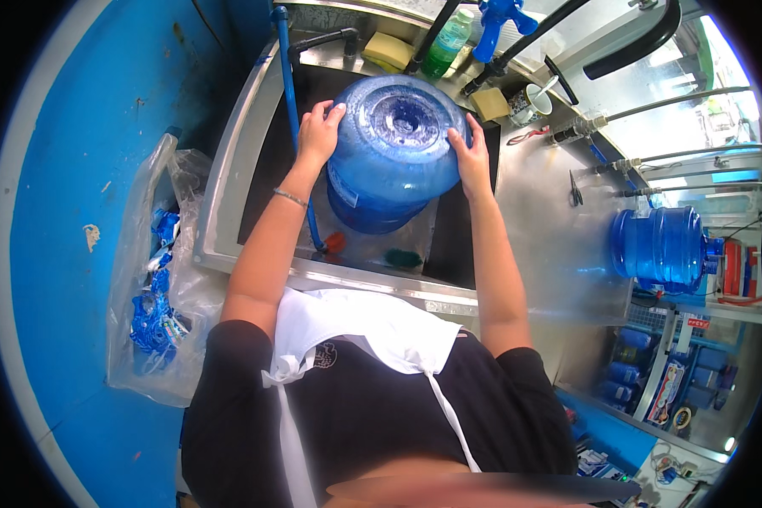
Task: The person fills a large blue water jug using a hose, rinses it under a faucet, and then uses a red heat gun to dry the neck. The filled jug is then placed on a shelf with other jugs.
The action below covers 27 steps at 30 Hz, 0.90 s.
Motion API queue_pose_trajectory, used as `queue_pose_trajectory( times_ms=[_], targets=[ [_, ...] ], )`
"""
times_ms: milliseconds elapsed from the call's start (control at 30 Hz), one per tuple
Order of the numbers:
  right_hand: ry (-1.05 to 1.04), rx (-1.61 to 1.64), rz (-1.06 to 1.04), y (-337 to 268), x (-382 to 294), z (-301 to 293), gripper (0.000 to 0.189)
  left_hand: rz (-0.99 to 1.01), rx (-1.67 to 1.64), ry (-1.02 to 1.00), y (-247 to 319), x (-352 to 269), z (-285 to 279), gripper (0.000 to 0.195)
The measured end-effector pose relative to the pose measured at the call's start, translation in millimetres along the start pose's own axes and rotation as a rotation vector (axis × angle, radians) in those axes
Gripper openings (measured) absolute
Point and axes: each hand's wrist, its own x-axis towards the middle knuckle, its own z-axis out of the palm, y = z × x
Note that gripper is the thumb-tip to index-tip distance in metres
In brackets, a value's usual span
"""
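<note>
A large blue plastic water jug (390,171) stands bottom-up, slightly tilted, in a stainless steel sink (228,190). Its ringed base faces me, and its neck is hidden below. My left hand (318,134) grips the left edge of the base, thumb on top. On the opposite edge, my right hand (471,157) holds on with its thumb over the rim. Beside the jug's left side runs a thin blue pipe (287,76) down into the sink. Something red (335,242) and a dark green piece (403,258) lie low in the basin; I cannot tell what they are.
Behind the sink are a sponge (387,49), a bottle of green liquid (447,47), a blue valve handle (498,25) and a mug (530,105). Scissors (575,189) lie on the steel counter (546,254); another blue jug (657,247) is at right. A plastic bag (190,254) hangs left.
</note>
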Motion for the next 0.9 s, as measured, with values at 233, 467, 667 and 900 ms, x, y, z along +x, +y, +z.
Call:
queue_pose_trajectory(
  times_ms=[233,467,667,900],
  targets=[
    [0.096,-0.162,0.084,6,59,13,0.067,-0.057,-0.041,-0.004,-20,54,23,0.062],
    [0.113,-0.151,0.120,15,85,25,0.061,0.001,0.070,-0.025,-21,80,18,0.060],
    [0.171,-0.228,0.107,16,86,17,0.061,-0.044,0.086,-0.020,-10,79,27,0.060],
    [0.300,-0.631,0.011,21,74,-23,0.059,-0.113,-0.017,-0.068,12,65,59,0.071]
  ],
)
